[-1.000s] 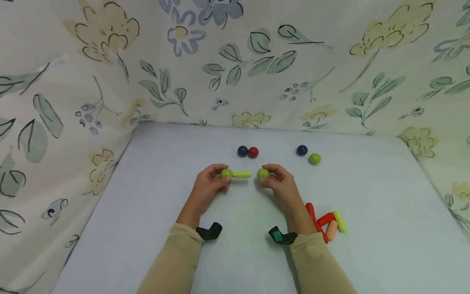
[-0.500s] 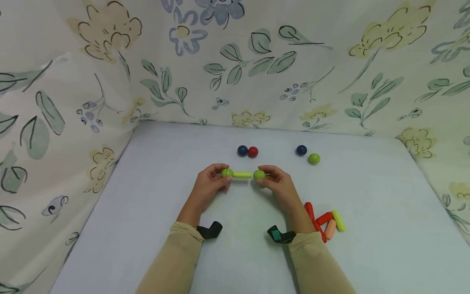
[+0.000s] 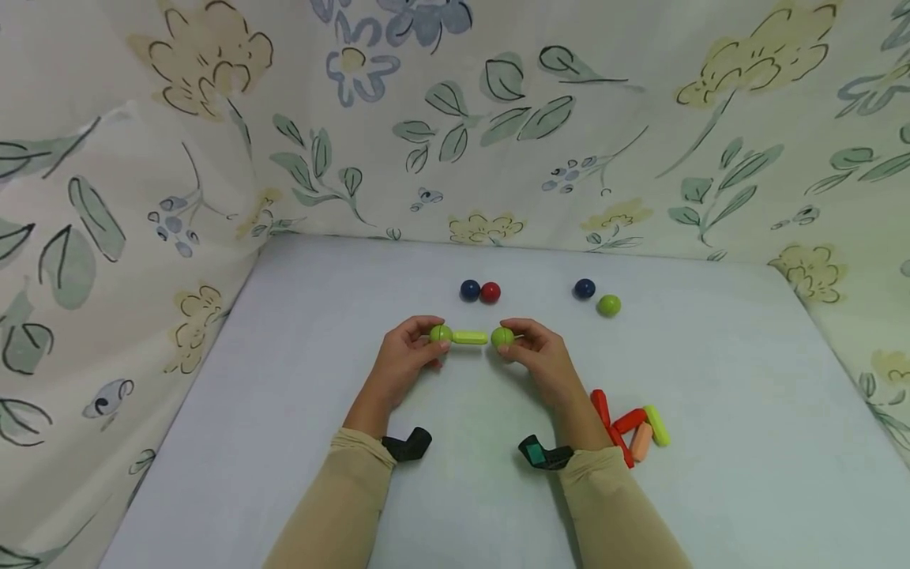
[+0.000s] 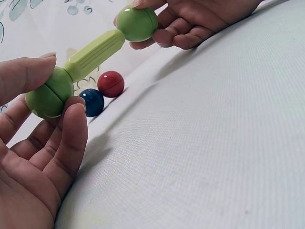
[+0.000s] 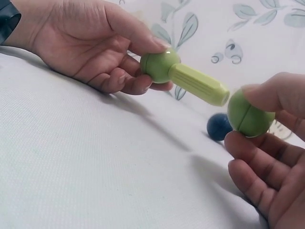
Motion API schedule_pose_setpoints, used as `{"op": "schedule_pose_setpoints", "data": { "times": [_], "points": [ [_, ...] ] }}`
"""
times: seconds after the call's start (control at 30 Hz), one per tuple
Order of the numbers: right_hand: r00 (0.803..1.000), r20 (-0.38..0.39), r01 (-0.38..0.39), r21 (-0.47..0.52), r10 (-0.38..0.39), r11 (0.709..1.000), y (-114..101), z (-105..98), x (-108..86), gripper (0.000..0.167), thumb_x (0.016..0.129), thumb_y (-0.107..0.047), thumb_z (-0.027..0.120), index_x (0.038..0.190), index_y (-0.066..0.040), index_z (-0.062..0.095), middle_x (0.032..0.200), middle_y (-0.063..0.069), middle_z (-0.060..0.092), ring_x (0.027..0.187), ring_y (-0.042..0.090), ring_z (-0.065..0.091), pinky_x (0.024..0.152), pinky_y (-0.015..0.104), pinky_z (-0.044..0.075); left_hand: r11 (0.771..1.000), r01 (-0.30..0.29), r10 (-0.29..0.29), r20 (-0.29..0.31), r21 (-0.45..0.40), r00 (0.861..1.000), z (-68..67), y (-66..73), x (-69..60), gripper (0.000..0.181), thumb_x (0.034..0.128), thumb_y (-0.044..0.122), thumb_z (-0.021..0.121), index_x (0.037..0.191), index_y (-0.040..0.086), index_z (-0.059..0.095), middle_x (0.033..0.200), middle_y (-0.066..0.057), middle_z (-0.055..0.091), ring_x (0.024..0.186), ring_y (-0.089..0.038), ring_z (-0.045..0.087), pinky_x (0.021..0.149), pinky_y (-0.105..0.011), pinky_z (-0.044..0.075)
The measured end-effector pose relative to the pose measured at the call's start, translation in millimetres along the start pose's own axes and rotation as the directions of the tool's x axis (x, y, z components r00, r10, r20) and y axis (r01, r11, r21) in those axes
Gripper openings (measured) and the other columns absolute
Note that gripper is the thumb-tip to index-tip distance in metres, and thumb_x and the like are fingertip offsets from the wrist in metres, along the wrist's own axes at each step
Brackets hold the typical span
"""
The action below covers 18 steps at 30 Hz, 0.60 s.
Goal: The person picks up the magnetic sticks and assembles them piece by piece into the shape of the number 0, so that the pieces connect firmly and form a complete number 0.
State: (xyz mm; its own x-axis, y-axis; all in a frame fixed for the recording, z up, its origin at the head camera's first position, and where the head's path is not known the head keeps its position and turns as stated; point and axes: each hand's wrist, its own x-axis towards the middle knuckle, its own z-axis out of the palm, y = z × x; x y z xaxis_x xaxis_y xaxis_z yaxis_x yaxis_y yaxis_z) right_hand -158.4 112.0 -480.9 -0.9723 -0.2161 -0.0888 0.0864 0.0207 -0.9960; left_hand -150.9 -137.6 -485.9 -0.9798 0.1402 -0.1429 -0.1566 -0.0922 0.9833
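My left hand [image 3: 400, 362] pinches a green ball [image 4: 46, 99] between thumb and fingers. A light green ridged rod [image 4: 95, 53] is joined to that ball and points right. Opposite it, my right hand [image 3: 543, 357] pinches a second green ball [image 5: 245, 117]. In the right wrist view, a narrow gap shows between the rod's free end and this ball. Both hands hold these pieces above the white table [image 3: 455, 490]. Parts of both balls are hidden behind fingertips.
Beyond the hands lie a dark blue ball [image 3: 470, 290] and a red ball [image 3: 490, 292], side by side. Farther right are another dark blue ball [image 3: 584, 288] and a green ball [image 3: 608, 306]. Red, orange and yellow-green rods [image 3: 641, 442] lie beside my right forearm. A floral cloth [image 3: 455, 142] hangs behind.
My right hand has moved left with its green ball, narrowing the gap to the rod. My left hand has stayed nearly still, and the last half second shows hardly any motion.
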Motion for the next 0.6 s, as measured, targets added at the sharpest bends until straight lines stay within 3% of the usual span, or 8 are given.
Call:
{"op": "schedule_pose_setpoints", "data": {
  "times": [0.6],
  "points": [
    [1.0,0.018,-0.008,-0.014,0.008,1.0,-0.8,-1.1,0.3,0.046,0.087,-0.007,0.072,0.13,0.0,0.058,0.114,0.0,0.063,0.09,0.013,0.058,0.078,0.019,0.053,1.0,0.023,-0.023,-0.018,0.012,1.0,1.0,1.4,0.8,0.043,0.0869,0.005,0.073,0.128,0.004,0.059,0.122,-0.01,0.061,0.085,-0.015,0.063,0.065,-0.025,0.055]
  ]
}}
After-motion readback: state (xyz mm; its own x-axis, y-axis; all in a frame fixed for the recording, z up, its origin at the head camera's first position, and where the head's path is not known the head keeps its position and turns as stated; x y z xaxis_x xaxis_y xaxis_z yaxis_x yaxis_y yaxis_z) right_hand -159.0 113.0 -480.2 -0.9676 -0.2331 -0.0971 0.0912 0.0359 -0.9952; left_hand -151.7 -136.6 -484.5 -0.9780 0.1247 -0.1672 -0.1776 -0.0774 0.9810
